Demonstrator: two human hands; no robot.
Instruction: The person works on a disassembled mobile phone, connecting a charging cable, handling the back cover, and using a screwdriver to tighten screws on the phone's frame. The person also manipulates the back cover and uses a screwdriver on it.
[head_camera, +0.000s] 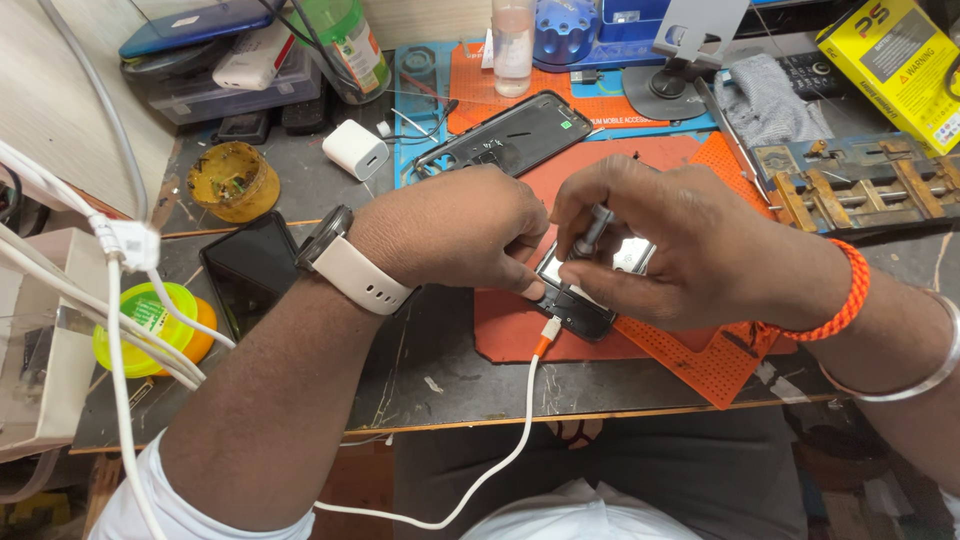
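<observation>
An opened phone (585, 290) lies on an orange mat (640, 340) with a white cable (520, 420) plugged into its near end. My left hand (450, 230), with a white-strapped watch on the wrist, presses down on the phone's left side. My right hand (670, 250), with an orange thread band and a metal bangle on the wrist, pinches a small metal screwdriver (590, 232), its tip down on the phone's inside. Both hands cover most of the phone.
A phone back frame (505, 135) lies behind on a blue mat. A white charger block (355, 150), a round tin (232, 180), a dark phone (250, 270), a yellow-green tub (150, 320), a clear bottle (513, 45), a metal clamp jig (860, 180) and a yellow box (900, 60) surround the work spot.
</observation>
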